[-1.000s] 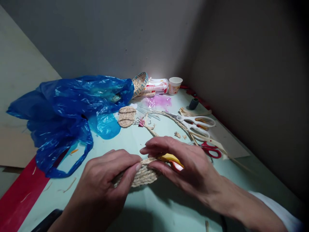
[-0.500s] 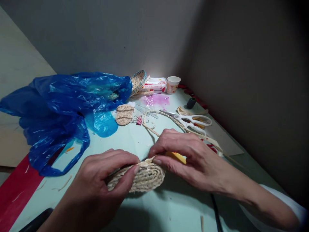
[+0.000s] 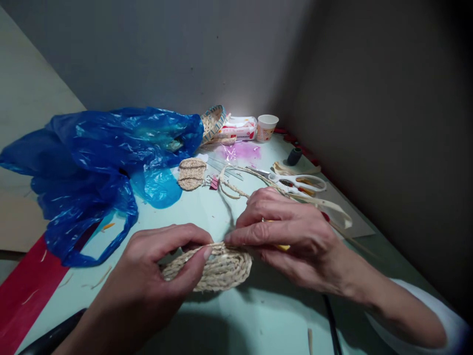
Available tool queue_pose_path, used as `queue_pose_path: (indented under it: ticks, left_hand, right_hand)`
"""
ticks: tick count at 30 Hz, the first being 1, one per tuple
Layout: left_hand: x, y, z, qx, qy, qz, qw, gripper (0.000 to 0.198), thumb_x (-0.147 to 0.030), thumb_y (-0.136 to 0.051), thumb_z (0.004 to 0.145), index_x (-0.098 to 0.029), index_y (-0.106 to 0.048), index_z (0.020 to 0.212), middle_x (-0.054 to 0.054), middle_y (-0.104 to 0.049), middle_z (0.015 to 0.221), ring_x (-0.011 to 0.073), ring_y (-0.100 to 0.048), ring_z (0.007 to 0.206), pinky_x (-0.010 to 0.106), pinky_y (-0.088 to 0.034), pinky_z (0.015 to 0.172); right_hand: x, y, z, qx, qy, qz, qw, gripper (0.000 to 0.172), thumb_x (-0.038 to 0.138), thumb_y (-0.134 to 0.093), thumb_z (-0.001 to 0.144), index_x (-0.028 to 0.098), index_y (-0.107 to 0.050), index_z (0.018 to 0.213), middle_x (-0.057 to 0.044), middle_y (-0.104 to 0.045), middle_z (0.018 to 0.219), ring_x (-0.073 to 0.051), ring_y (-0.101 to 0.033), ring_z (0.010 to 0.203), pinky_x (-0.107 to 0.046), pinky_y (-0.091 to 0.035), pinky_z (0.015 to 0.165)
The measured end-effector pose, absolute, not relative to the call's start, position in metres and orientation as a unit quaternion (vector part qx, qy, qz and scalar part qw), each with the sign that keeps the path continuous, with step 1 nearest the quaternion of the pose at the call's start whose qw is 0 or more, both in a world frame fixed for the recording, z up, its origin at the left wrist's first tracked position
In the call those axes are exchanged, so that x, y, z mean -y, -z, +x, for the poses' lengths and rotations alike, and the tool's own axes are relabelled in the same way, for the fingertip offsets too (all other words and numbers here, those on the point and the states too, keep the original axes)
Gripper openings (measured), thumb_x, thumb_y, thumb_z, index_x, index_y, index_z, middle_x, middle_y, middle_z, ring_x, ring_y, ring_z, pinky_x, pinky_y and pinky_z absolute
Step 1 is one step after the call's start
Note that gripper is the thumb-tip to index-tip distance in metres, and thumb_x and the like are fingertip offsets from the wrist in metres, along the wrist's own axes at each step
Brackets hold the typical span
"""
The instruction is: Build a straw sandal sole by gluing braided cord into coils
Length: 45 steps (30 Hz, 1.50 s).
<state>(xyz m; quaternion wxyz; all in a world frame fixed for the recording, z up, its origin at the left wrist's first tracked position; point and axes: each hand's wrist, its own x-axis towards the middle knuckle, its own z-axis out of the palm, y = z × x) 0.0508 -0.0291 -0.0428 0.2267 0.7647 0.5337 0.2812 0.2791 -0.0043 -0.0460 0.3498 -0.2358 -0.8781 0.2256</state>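
An oval coil of pale braided straw (image 3: 227, 268) is held up over the table, its rows of braid facing me. My left hand (image 3: 166, 261) grips its left part, with the thumb on the near face and the fingers behind the top edge. At the upper right of the coil, my right hand (image 3: 291, 236) is closed, its fingertips pressed to the braid at the rim. A loose length of braid (image 3: 234, 190) loops over the table behind the hands. Something yellow (image 3: 283, 247) shows by my right fingers; I cannot tell whether it is held.
White-handled scissors (image 3: 303, 181), a dark thread spool (image 3: 294, 157) and a paper cup (image 3: 267, 129) stand or lie at the back right. A small woven oval (image 3: 192, 173) lies beside a pink binder clip (image 3: 214, 183). A blue plastic bag (image 3: 92, 148) covers the left side.
My right hand has turned over, and its fingertips have slid slightly left along the coil's top edge. My left hand keeps its grip. The view has shifted a little.
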Motion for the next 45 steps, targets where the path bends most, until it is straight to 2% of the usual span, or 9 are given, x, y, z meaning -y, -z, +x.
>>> queue_pose_path:
  ticks: [3, 8, 13, 19, 22, 25, 32, 38, 45]
  left_hand:
    - [0.028, 0.041, 0.049, -0.545, -0.293, 0.741, 0.262, 0.016, -0.030, -0.062, 0.084, -0.026, -0.072, 0.073, -0.008, -0.073, 0.068, 0.0095, -0.062, 0.058, 0.016, -0.046, 0.060]
    - [0.021, 0.039, 0.042, -0.545, -0.310, 0.718, 0.302, 0.014, -0.034, -0.066, 0.083, -0.023, -0.073, 0.076, -0.002, -0.075, 0.075, 0.0159, -0.065, 0.070, 0.021, -0.049, 0.066]
    - [0.017, 0.039, 0.038, -0.548, -0.322, 0.700, 0.326, 0.015, -0.033, -0.066, 0.085, -0.022, -0.073, 0.078, 0.000, -0.074, 0.078, 0.0160, -0.064, 0.071, 0.022, -0.049, 0.068]
    - [0.014, 0.039, 0.036, -0.495, -0.322, 0.694, 0.411, 0.020, -0.036, -0.061, 0.091, -0.024, -0.077, 0.090, 0.000, -0.078, 0.089, 0.0170, -0.068, 0.082, 0.021, -0.051, 0.075]
    - [0.012, 0.041, 0.035, -0.480, -0.316, 0.679, 0.456, 0.021, -0.033, -0.061, 0.091, -0.021, -0.077, 0.083, 0.001, -0.077, 0.084, 0.0176, -0.068, 0.079, 0.023, -0.052, 0.073]
    - [0.011, 0.043, 0.035, -0.470, -0.308, 0.663, 0.495, 0.019, -0.030, -0.063, 0.090, -0.020, -0.077, 0.083, 0.003, -0.075, 0.090, 0.0181, -0.067, 0.085, 0.024, -0.051, 0.077]
    - [0.018, 0.044, 0.044, -0.492, -0.296, 0.514, 0.638, 0.021, -0.039, -0.069, 0.085, -0.018, -0.071, 0.083, 0.000, -0.067, 0.073, 0.0125, -0.058, 0.063, 0.020, -0.043, 0.055]
    - [0.022, 0.044, 0.050, -0.504, -0.314, 0.488, 0.640, 0.022, -0.039, -0.072, 0.080, -0.017, -0.069, 0.081, 0.000, -0.062, 0.070, 0.0116, -0.053, 0.060, 0.021, -0.039, 0.053]
    - [0.023, 0.045, 0.050, -0.464, -0.333, 0.449, 0.687, 0.025, -0.042, -0.069, 0.085, -0.017, -0.067, 0.083, 0.000, -0.061, 0.071, 0.0104, -0.053, 0.061, 0.019, -0.040, 0.054]
  right_hand:
    - [0.001, 0.046, 0.283, 0.892, -0.201, -0.225, 0.336, 0.028, 0.006, -0.053, 0.092, 0.017, -0.070, 0.111, -0.007, -0.070, 0.098, -0.018, -0.059, 0.091, -0.037, -0.043, 0.089]
    - [0.001, 0.042, 0.285, 0.917, -0.168, -0.217, 0.291, 0.041, 0.003, -0.052, 0.086, 0.012, -0.063, 0.125, -0.010, -0.069, 0.105, -0.022, -0.053, 0.095, -0.041, -0.041, 0.090]
    - [0.001, 0.046, 0.281, 0.915, -0.152, -0.233, 0.292, 0.040, 0.028, -0.067, 0.093, 0.011, -0.059, 0.129, -0.011, -0.068, 0.108, -0.023, -0.053, 0.100, -0.042, -0.039, 0.095]
    - [0.001, 0.051, 0.281, 0.895, -0.204, -0.233, 0.321, 0.034, 0.025, -0.065, 0.096, 0.016, -0.058, 0.128, -0.009, -0.068, 0.107, -0.021, -0.058, 0.098, -0.041, -0.043, 0.094]
    - [0.003, 0.048, 0.282, 0.889, -0.236, -0.230, 0.319, 0.034, 0.021, -0.065, 0.095, 0.018, -0.059, 0.129, -0.009, -0.068, 0.108, -0.020, -0.058, 0.100, -0.040, -0.044, 0.094]
    - [0.003, 0.045, 0.281, 0.888, -0.250, -0.224, 0.314, 0.036, 0.018, -0.067, 0.094, 0.018, -0.059, 0.130, -0.009, -0.068, 0.108, -0.020, -0.057, 0.100, -0.040, -0.045, 0.094]
    - [0.003, 0.044, 0.281, 0.897, -0.249, -0.219, 0.293, 0.034, 0.021, -0.064, 0.096, 0.015, -0.061, 0.129, -0.010, -0.068, 0.110, -0.021, -0.055, 0.101, -0.039, -0.046, 0.093]
    - [0.001, 0.045, 0.283, 0.889, -0.273, -0.217, 0.296, 0.032, 0.023, -0.062, 0.097, 0.018, -0.062, 0.129, -0.009, -0.068, 0.108, -0.021, -0.057, 0.102, -0.039, -0.047, 0.093]
    - [0.001, 0.046, 0.281, 0.881, -0.284, -0.218, 0.310, 0.035, 0.022, -0.067, 0.094, 0.015, -0.064, 0.128, -0.010, -0.069, 0.107, -0.020, -0.057, 0.100, -0.039, -0.047, 0.092]
